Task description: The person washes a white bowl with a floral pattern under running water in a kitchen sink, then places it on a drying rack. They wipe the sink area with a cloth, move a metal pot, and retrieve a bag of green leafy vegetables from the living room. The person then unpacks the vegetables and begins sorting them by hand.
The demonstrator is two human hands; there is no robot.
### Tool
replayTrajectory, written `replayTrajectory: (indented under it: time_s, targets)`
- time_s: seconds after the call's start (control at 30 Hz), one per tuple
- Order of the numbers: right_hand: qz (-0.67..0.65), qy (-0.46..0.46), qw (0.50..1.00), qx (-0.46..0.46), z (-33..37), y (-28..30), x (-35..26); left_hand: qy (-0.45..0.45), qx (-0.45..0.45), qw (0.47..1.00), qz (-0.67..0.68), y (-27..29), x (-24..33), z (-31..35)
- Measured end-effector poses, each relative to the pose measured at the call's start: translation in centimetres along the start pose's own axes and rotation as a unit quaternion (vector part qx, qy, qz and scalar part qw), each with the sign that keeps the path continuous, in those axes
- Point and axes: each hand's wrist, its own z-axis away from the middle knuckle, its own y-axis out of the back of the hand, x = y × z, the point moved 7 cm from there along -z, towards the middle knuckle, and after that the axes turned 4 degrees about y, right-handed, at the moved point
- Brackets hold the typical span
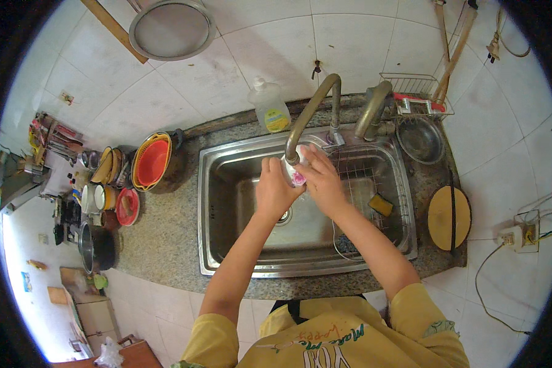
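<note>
Under the spout of the curved faucet [313, 105], both my hands close round a small white piece of crockery with a pink flower [298, 178]. Most of it is covered by fingers and the spout, so its exact shape is hard to make out. My left hand [272, 191] grips it from the left side. On the other side, my right hand [323, 185] presses its fingers against it. Both hands are over the steel sink [229, 268], above the drain. Whether water is running cannot be made out.
A wire rack [357, 167] and a yellow-and-dark sponge [381, 205] are at the sink's right. Behind stands a clear soap bottle [270, 109]. A dark bowl [421, 141] and round board [449, 218] lie right; a red basket [154, 162] and black pot [95, 246] left.
</note>
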Motion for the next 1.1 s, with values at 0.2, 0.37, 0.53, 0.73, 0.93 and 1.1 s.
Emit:
replayTrajectory:
  time_s: [0.2, 0.37, 0.53, 0.73, 0.93, 1.1]
  targets:
    - [-0.143, -0.118, 0.983, -0.013, -0.1, 1.0, 3.1, -0.082, -0.120, 0.978, 0.148, -2.3, 1.0, 0.0]
    - [-0.200, -0.356, 0.910, -0.069, 3.0, -1.8, 6.4, 0.001, -0.256, 0.888, 0.382, -5.0, -0.1, -0.8]
    - [-0.483, -0.553, 0.673, -0.092, 9.3, -7.7, 6.7, 0.009, -0.325, 0.787, 0.524, -5.5, 0.8, -1.4]
    - [-0.717, -0.589, 0.367, -0.062, 11.0, -10.6, 4.2, 0.139, -0.204, 0.757, 0.605, -7.8, -1.8, -1.2]
    - [-0.513, -0.618, 0.590, 0.082, 9.7, -9.7, 6.7, 0.040, 0.001, 0.917, 0.397, -4.1, -0.5, 2.4]
    - [-0.460, -0.623, 0.623, 0.112, 9.8, -9.1, 6.5, 0.131, -0.041, 0.955, 0.262, -5.6, -4.3, 2.9]
